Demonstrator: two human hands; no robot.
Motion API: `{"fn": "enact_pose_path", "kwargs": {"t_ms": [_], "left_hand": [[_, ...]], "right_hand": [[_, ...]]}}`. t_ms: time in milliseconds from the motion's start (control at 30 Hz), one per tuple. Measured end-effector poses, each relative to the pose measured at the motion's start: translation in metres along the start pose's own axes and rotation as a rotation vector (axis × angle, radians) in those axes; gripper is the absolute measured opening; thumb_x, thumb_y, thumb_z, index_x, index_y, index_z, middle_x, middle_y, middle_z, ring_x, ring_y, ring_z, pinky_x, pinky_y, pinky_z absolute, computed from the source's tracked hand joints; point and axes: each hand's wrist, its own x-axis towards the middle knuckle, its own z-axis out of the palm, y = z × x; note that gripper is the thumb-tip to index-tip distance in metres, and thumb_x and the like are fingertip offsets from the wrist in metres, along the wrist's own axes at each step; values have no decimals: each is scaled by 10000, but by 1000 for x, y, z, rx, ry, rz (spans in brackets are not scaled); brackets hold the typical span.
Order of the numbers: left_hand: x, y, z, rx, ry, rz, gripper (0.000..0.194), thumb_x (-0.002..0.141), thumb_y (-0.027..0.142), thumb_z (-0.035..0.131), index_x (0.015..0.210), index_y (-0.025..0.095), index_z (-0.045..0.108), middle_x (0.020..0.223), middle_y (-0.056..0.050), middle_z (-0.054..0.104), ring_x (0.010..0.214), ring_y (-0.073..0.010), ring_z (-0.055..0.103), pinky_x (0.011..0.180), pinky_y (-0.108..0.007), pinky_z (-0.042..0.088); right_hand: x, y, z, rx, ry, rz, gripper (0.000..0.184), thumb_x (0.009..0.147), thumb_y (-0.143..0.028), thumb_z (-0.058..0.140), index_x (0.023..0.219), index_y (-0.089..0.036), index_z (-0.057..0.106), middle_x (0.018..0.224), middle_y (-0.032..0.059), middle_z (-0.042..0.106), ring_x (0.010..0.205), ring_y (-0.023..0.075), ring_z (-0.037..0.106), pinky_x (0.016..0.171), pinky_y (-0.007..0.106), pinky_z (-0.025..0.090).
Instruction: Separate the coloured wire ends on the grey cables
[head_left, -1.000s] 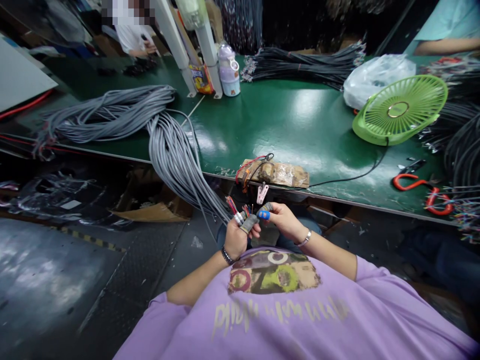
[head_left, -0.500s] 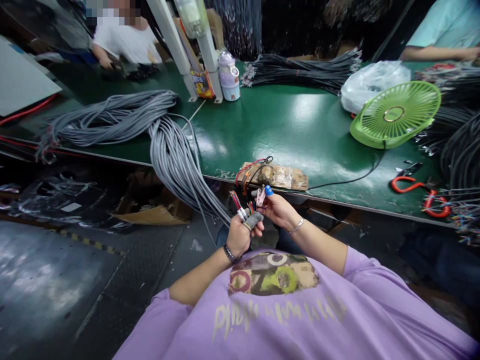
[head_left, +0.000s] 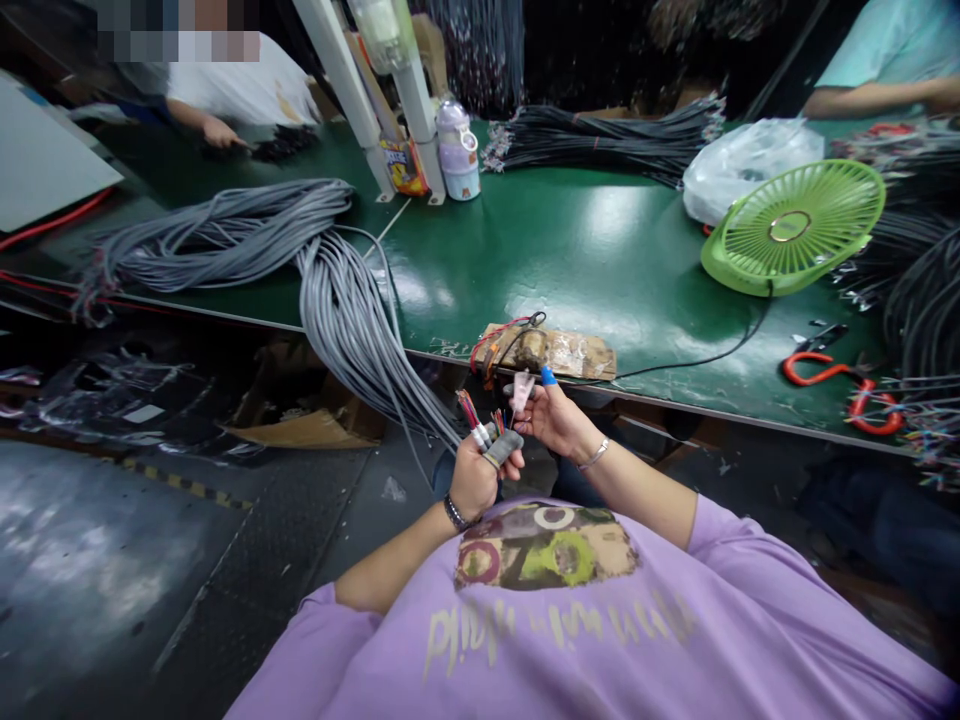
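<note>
Left hand (head_left: 476, 477) grips the stripped cable ends (head_left: 481, 436) before the green table (head_left: 630, 260), right hand (head_left: 564, 424) pinches the pink clip (head_left: 522, 393) just beside them, and a steady hold would probably keep the thin wires (head_left: 466, 406) apart, while grey cables (head_left: 356, 315) droop over the table's edge.

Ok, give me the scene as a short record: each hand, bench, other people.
Left hand: gripping colored wires
Right hand: fingers at pink clip; grip unclear
Green bench, front edge: brown block
Bench, left: gray cable bundle, hanging over the edge
Bench, right: green fan, orange-handled tool
Other people: white top, teal sleeve
</note>
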Motion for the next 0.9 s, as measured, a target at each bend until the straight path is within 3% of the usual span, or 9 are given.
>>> {"fn": "enact_pose_path", "kwargs": {"t_ms": [267, 533, 767, 900], "left_hand": [[2, 3, 4, -77, 161, 76, 301, 717, 417, 718, 687, 137, 611, 556, 6, 625, 378, -66, 522, 354, -169, 304], [8, -1, 9, -57, 167, 74, 301, 729, 417, 705, 706, 134, 604, 569, 5, 631, 385, -64, 521, 360, -167, 299], [10, -1, 13, -25, 167, 34, 336, 713, 451, 706, 708, 139, 582, 565, 6, 631, 384, -64, 516, 364, -176, 283], [10, -3, 12, -15, 170, 27, 328, 716, 442, 703, 706, 141, 571, 564, 10, 630, 377, -63, 510, 360, -179, 278]], "right_hand": [[3, -1, 5, -74, 37, -102, 287, 871, -423, 592, 882, -148, 672, 742, 18, 636, 595, 90, 553, 545, 214, 494], [9, 12, -1, -137, 81, -227, 483, 825, -609, 557, 847, -141, 674, 743, 49, 662, 611, 108, 554, 565, 229, 483], [15, 10, 3, 85, 38, -96, 435, 794, -596, 608, 789, -162, 635, 727, 31, 659, 588, 118, 554, 556, 245, 494], [16, 9, 9, 152, 97, -97, 381, 796, -543, 640, 765, -163, 619, 676, 17, 643, 556, 109, 544, 537, 229, 481]]}}
